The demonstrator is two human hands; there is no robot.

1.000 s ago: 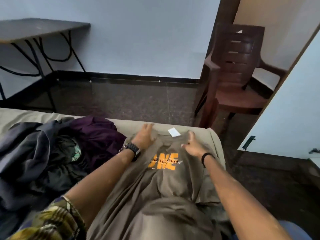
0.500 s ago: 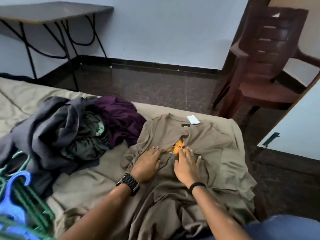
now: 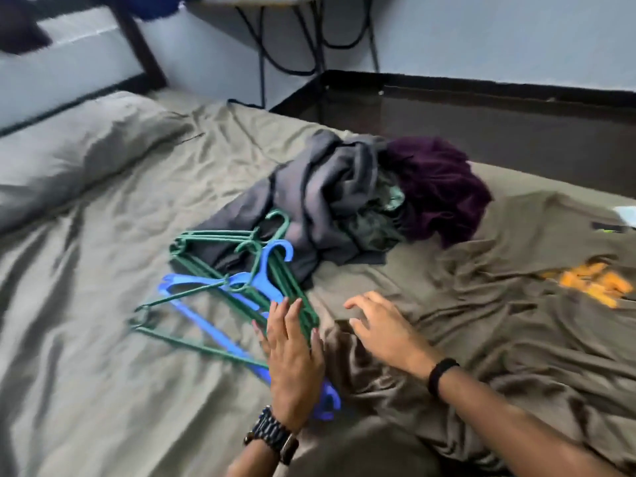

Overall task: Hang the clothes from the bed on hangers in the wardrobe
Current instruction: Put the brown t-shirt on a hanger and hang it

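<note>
One hanger [image 3: 237,287] should be lifted clear of the tangle by the flat, unclenched left hand [image 3: 292,356]; right hand [image 3: 385,332] loose, nothing grasped

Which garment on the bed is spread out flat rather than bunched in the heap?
The brown T-shirt with the orange print, lying spread out at the right. The grey garment and purple garment sit crumpled together in the heap.

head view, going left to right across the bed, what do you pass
pillow → hangers → left hand → right hand → purple garment → olive t-shirt
</note>
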